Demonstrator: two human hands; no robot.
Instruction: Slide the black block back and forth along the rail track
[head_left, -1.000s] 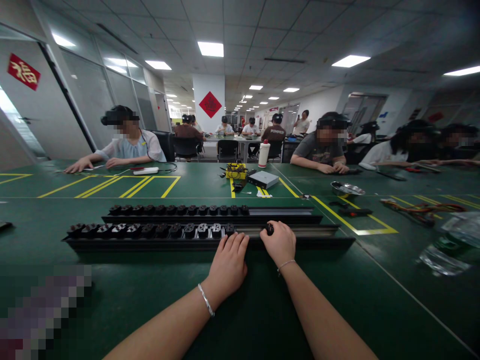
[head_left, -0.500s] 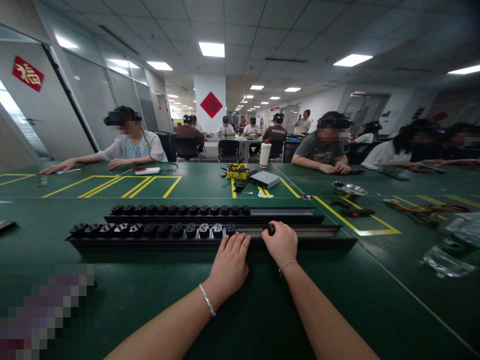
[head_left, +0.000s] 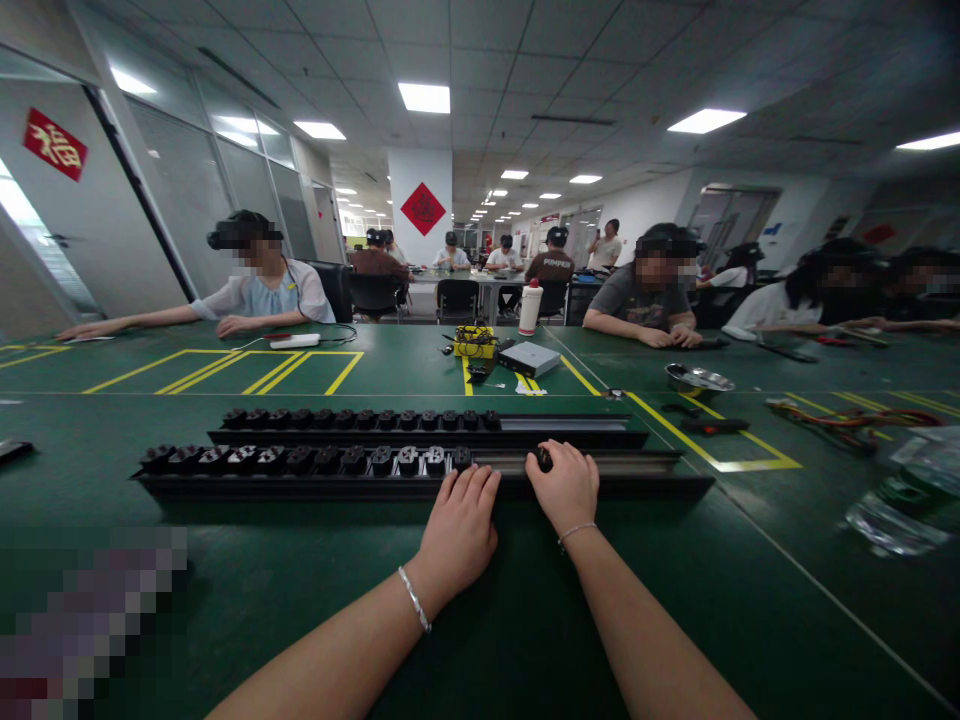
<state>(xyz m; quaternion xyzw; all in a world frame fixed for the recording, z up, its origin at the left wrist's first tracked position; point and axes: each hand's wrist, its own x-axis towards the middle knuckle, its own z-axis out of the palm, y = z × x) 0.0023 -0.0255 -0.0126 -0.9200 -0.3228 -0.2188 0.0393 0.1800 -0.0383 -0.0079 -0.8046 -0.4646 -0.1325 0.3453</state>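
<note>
Two long black rails lie across the green table, the near rail (head_left: 637,485) and the far rail (head_left: 562,432), each with a row of black socket modules (head_left: 300,459) filling its left half. My left hand (head_left: 459,522) rests fingers-forward against the near rail's front edge, next to the last module in the row. My right hand (head_left: 566,485) is curled on the near rail, pinching a small black socket module (head_left: 541,459) in the empty channel, a short gap right of the row.
Other people sit at the table's far side and right. A yellow box (head_left: 472,341), a grey box (head_left: 529,358), a white bottle (head_left: 529,307), a metal bowl (head_left: 696,379), cables (head_left: 840,417) and clear bags (head_left: 900,490) lie beyond and right.
My hands have barely moved; my right hand edged slightly along the rail. The person at the far left has stretched an arm further left.
</note>
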